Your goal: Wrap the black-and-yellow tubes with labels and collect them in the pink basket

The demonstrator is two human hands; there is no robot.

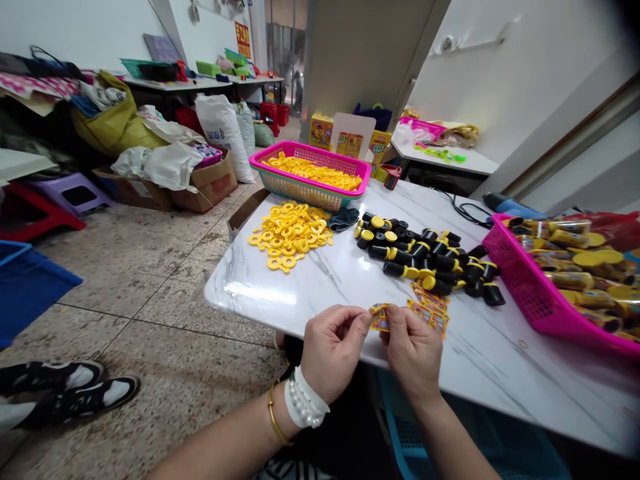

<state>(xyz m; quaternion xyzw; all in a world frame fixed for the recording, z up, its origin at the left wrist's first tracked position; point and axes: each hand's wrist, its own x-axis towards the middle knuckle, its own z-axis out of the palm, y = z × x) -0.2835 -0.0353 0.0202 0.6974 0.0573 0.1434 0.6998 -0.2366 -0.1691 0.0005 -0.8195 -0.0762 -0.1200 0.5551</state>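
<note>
Between my hands, above the near table edge, is a small printed yellow-orange sticker (381, 319). My left hand (334, 347) pinches its left end between thumb and forefinger. On the other end, my right hand (413, 350) is closed with thumb and fingertips. More printed sticker sheets (431, 310) lie flat on the table just behind my right hand. Beyond them spreads a heap of black cylinders with yellow caps (435, 257). A pile of flat yellow rings with tabs (293, 233) sits to the left, apart from my hands.
A pink and teal basket (260, 163) of yellow parts stands at the table's back. At right, a pink basket (520, 280) holds capped tubes with printed wraps. A dark cloth (343, 219) lies between the piles. Below the table is a blue basket (405, 427); a person's shoes (75, 393) show at left.
</note>
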